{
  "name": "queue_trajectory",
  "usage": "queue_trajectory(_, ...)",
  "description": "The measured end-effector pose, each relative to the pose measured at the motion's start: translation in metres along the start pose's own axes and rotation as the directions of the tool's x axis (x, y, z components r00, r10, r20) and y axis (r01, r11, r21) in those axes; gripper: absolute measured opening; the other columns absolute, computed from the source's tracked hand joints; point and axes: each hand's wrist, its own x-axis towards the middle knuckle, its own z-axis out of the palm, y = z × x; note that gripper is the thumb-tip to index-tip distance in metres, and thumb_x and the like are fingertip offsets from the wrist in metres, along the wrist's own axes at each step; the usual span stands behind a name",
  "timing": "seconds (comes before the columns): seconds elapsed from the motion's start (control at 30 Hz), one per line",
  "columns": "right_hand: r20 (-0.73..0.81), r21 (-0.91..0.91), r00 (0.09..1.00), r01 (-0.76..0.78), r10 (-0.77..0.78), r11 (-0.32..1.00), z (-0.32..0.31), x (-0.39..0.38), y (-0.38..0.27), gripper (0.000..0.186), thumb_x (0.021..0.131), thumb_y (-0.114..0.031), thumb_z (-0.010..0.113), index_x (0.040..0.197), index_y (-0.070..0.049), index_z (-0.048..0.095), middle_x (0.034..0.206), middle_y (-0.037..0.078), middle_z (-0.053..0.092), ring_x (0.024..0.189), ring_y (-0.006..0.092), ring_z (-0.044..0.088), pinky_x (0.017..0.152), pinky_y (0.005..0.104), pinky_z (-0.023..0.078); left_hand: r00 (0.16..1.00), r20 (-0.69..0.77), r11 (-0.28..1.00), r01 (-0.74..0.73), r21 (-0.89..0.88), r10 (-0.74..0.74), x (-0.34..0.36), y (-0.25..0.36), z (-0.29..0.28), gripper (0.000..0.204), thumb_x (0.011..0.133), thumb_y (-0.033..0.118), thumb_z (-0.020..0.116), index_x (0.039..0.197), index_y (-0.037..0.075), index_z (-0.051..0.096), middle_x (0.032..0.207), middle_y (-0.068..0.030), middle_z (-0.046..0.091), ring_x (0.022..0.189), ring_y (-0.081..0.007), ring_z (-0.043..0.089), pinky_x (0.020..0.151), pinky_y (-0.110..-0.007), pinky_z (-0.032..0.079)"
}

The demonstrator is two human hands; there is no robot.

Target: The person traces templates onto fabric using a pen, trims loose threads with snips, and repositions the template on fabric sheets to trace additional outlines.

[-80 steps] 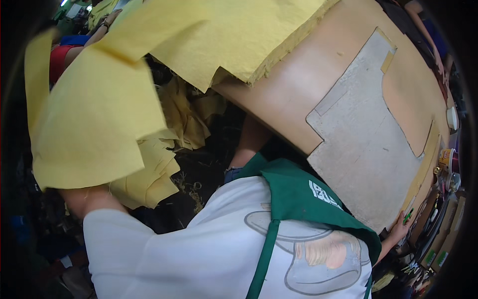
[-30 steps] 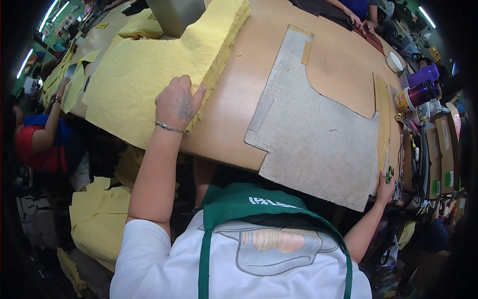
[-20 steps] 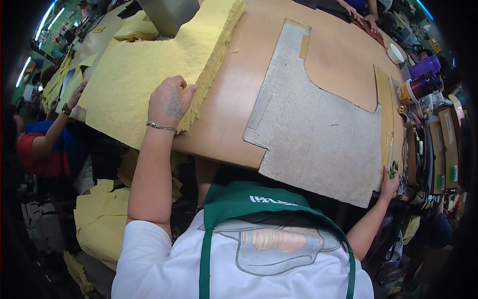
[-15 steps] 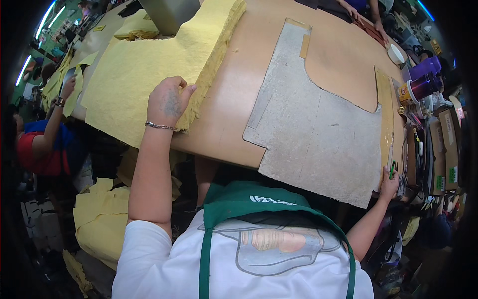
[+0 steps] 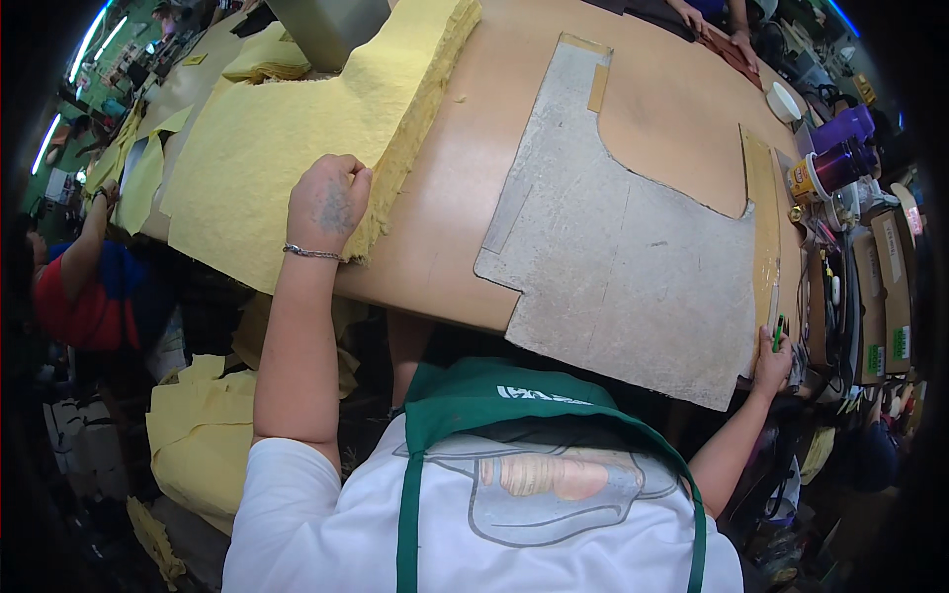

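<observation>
My left hand (image 5: pixel 329 205) rests on a thick stack of yellow fabric (image 5: pixel 272 148), close to its cut right edge. Its fingers are curled in, and whatever they may hold is hidden. At the table's right end, my right hand (image 5: pixel 772 364) is closed around a slim green-handled tool (image 5: pixel 779 332), too small to tell its exact kind. That hand is beside the lower right corner of a large grey pattern board (image 5: pixel 643 267). The board lies flat, with one side curved inward and its near edge overhanging the table.
Tan tabletop (image 5: pixel 435 267) shows between stack and board. A grey metal block (image 5: pixel 331 30) stands behind the stack. A white bowl (image 5: pixel 783 102), jars (image 5: pixel 806 180) and cardboard boxes (image 5: pixel 895 287) crowd the right. Co-workers' hands (image 5: pixel 736 44) are at the far edge; another person (image 5: pixel 84 287) works at left.
My left hand's fingers have drawn in tighter, with the thumb against them. My right hand has hardly moved. The left co-worker's raised hand has come down to the yellow sheets.
</observation>
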Motion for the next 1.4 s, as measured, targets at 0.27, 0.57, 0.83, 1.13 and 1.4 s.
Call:
queue_trajectory(0.27,-0.009,-0.006,1.000,0.023,-0.023,1.000,0.000,-0.005,-0.015,0.030,0.075,-0.025,0.067,0.082,0.001,0.054,0.067,0.002,0.052,0.062,0.0095,0.044,0.059,0.0238,0.039,0.999,-0.026,0.999,-0.042,-0.001,0.042,0.005,-0.005,0.007,0.019,0.072,0.019,0.056,0.077,0.002,0.062,0.080,-0.0155,0.060,0.074,-0.0288,0.057,0.069,-0.035,0.045)
queue_trajectory(0.57,-0.012,0.022,1.000,0.000,0.000,1.000,0.001,-0.005,-0.015,0.030,0.075,-0.026,0.066,0.080,0.001,0.054,0.067,0.002,0.052,0.061,0.0096,0.044,0.058,0.0238,0.039,0.994,0.076,0.972,0.093,-0.216,-0.079,0.009,-0.025,0.006,0.022,0.078,0.017,0.058,0.080,-0.004,0.062,0.064,-0.0085,0.061,0.057,-0.0116,0.055,0.057,-0.025,0.044)
queue_trajectory(0.83,-0.010,-0.061,1.000,0.023,-0.023,0.998,-0.002,-0.004,-0.013,0.031,0.075,-0.026,0.066,0.082,0.002,0.054,0.068,0.003,0.053,0.062,0.0104,0.045,0.059,0.0237,0.040,0.991,0.036,0.947,0.135,-0.293,-0.130,0.006,-0.028,0.012,0.023,0.076,0.022,0.058,0.079,-0.001,0.063,0.068,-0.0142,0.061,0.061,-0.0226,0.058,0.060,-0.031,0.045)
queue_trajectory(1.13,0.003,-0.005,1.000,0.024,-0.024,1.000,0.001,-0.005,-0.015,0.030,0.075,-0.025,0.066,0.082,0.002,0.054,0.069,0.003,0.053,0.064,0.0102,0.045,0.060,0.0238,0.040,0.978,0.029,0.929,0.206,-0.308,-0.207,0.011,-0.028,0.007,0.020,0.067,0.018,0.056,0.071,0.000,0.062,0.065,-0.0132,0.061,0.060,-0.0220,0.058,0.059,-0.030,0.045)
queue_trajectory(1.4,0.001,-0.008,1.000,-0.012,0.012,1.000,0.000,-0.007,-0.019,0.031,0.076,-0.025,0.065,0.082,0.002,0.053,0.070,0.004,0.053,0.064,0.0103,0.045,0.060,0.0236,0.040,0.997,-0.017,0.994,0.077,-0.075,-0.078,0.017,-0.018,0.009,0.022,0.064,0.018,0.055,0.079,0.003,0.058,0.075,-0.0140,0.060,0.068,-0.0271,0.059,0.064,-0.032,0.046)
